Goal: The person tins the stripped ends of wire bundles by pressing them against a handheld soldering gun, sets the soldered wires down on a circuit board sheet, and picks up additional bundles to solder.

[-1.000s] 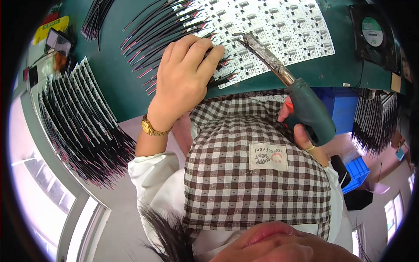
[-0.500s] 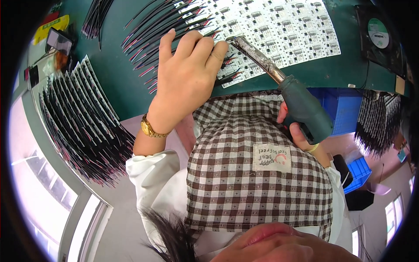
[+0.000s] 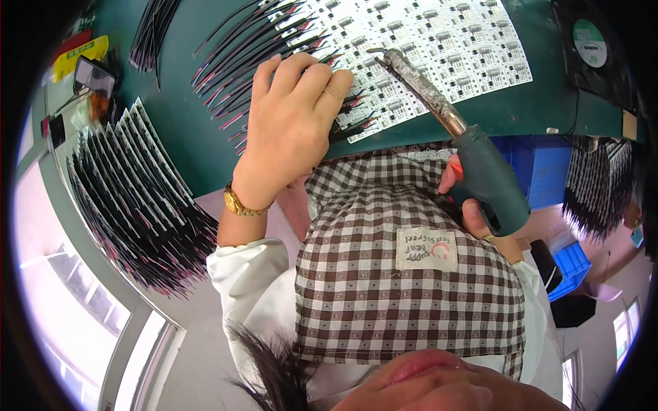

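My left hand [image 3: 291, 127] is closed, knuckles up, over a row of black wires [image 3: 236, 85] with coloured ends. Its fingertips curl down out of sight at the left edge of a white circuit board panel [image 3: 439, 51], so what they pinch is hidden. My right hand [image 3: 473, 212] grips the dark green handle of a soldering iron [image 3: 490, 178], partly hidden behind it. The iron's crusted metal shaft slants up to the left, its tip over the panel, apart from my left fingers.
Stacked wired boards [image 3: 140, 205] hang over the table's left edge; more hang at the right [image 3: 596, 188]. A wire bundle [image 3: 152, 34] lies at the far left. A dark reel with a green label [image 3: 589, 44] is at the far right. A blue crate [image 3: 548, 171] stands below the table edge.
The soldering iron has moved right, its tip drawing away from beside my left index finger. My left hand stays over the wires, shifted only slightly.
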`<state>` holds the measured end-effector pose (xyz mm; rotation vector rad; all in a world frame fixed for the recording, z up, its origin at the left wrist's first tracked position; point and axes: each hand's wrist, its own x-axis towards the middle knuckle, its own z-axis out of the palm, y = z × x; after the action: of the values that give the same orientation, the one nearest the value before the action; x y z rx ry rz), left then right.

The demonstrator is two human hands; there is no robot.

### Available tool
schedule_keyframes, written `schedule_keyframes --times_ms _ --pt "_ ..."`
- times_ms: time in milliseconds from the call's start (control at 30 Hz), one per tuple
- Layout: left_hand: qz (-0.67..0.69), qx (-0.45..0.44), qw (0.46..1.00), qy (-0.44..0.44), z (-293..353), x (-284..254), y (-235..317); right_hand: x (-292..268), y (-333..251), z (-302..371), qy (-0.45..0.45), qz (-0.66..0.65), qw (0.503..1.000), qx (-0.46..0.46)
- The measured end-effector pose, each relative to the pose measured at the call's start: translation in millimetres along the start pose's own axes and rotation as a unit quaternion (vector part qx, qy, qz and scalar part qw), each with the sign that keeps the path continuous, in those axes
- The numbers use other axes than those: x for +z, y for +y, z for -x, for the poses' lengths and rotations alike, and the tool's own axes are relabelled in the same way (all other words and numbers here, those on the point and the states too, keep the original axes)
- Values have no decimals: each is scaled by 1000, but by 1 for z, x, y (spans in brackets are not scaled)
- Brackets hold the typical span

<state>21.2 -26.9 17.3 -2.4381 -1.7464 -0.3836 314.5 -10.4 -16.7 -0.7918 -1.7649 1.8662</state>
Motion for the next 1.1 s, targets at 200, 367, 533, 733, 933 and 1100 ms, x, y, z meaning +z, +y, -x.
schedule_keyframes --times_ms 200,367,533,733,933,1100 --pt "39 5 999 19 -1 1 -1 1 1 2 25 -58 998 33" --pt "42 -8 999 10 1 -1 -1 1 5 5 21 -37 999 17" --pt "-49 -36 998 36 2 -8 10 0 9 8 23 -29 999 11" --pt "88 -7 995 50 21 -13 38 3 6 10 52 -64 996 35" --pt "61 3 998 20 31 1 36 2 9 7 37 -85 996 4" --pt "56 14 998 9 30 2 34 2 12 8 46 -113 992 -24"
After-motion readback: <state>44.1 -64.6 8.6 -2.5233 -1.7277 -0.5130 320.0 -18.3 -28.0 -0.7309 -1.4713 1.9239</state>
